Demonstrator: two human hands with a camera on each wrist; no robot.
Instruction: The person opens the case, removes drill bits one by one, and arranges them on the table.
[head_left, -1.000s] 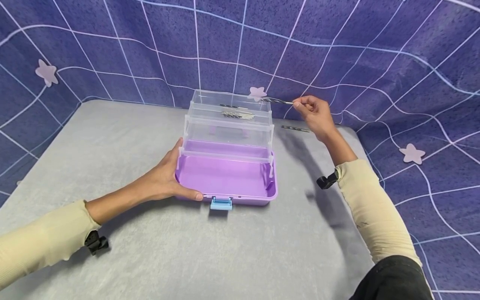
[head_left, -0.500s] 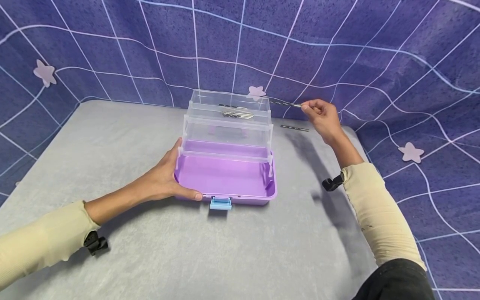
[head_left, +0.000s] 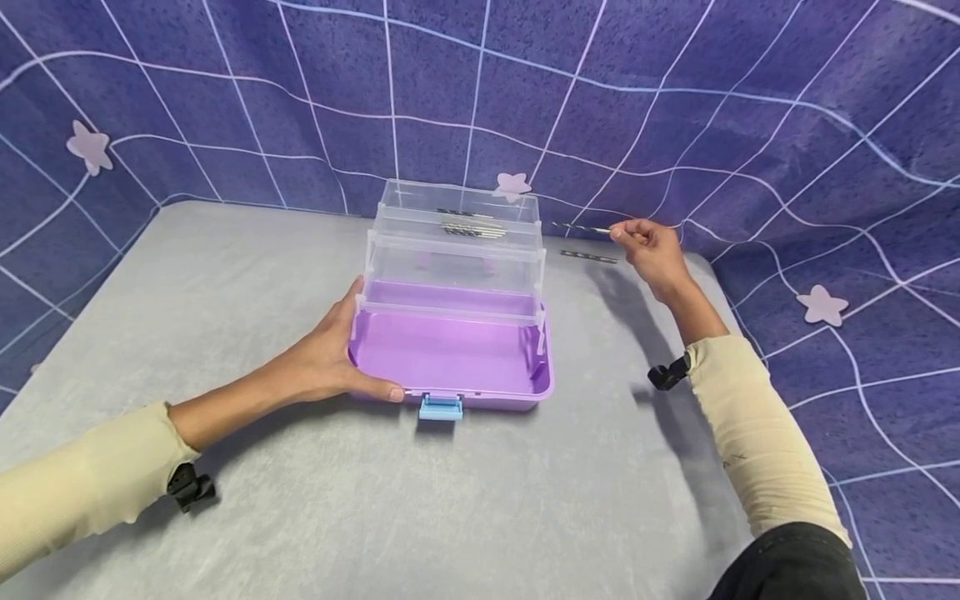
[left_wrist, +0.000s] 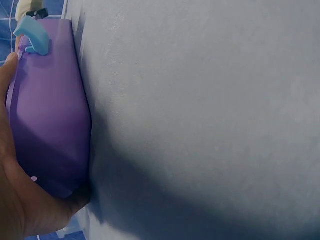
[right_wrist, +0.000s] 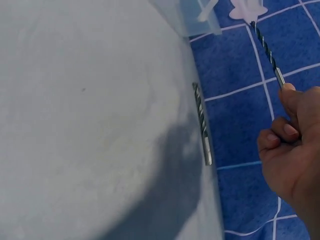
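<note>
In the head view, my right hand [head_left: 654, 257] pinches the shank of a drill bit [head_left: 581, 227], held nearly level with its tip pointing left. The right wrist view shows this fluted drill bit [right_wrist: 266, 49] between thumb and finger. A second drill bit [head_left: 588, 257] lies on the table below it. My left hand [head_left: 324, 357] holds the near left corner of a purple toolbox [head_left: 450, 350], thumb along the front rim, fingers at the left side. Clear trays [head_left: 457, 250] stand stepped up behind the purple base. Several more drill bits [head_left: 474, 229] lie in an upper tray.
A light blue latch [head_left: 441, 407] hangs at the front of the toolbox. The grey table [head_left: 480, 517] extends around it. Behind is a blue-purple backdrop [head_left: 337, 75] with a line grid and pale stars.
My right hand has moved right, then down toward the table, carrying the pinched drill bit away from the trays. My left hand and the toolbox stay in place.
</note>
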